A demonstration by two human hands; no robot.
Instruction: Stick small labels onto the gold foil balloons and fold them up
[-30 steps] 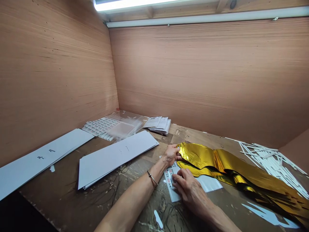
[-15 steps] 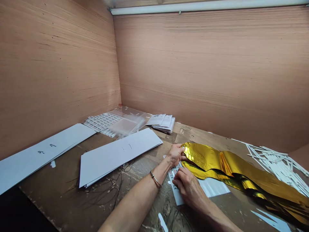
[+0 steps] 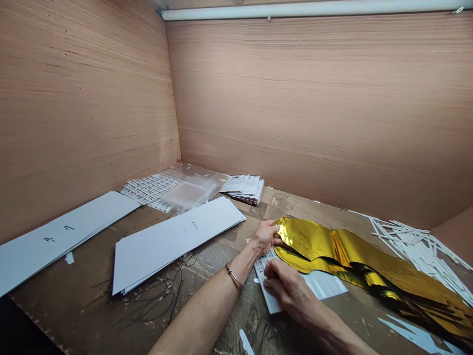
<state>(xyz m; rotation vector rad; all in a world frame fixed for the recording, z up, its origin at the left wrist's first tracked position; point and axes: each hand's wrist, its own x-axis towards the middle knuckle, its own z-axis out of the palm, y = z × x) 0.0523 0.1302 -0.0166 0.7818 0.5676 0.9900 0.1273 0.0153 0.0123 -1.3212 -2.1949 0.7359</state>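
My left hand (image 3: 265, 235) pinches the near end of a pile of shiny gold foil pieces (image 3: 354, 259) that lies across the worktable to the right. My right hand (image 3: 286, 286) rests with curled fingers on a white sticker sheet (image 3: 271, 301) with small printed marks, just below the foil's end. Which sticker the fingertips touch is too small to tell. A thin metal bracelet sits on my left wrist.
Two stacks of long white card (image 3: 173, 239) (image 3: 59, 236) lie at the left. A label sheet (image 3: 148, 190), clear plastic bags (image 3: 192, 187) and a stack of printed leaflets (image 3: 244, 187) sit at the back corner. White sticks (image 3: 421, 246) are heaped at the right. Plywood walls enclose the bench.
The view has shifted slightly. My right hand has crept a little up and left on the sticker sheet; my left hand stays at the foil's end.
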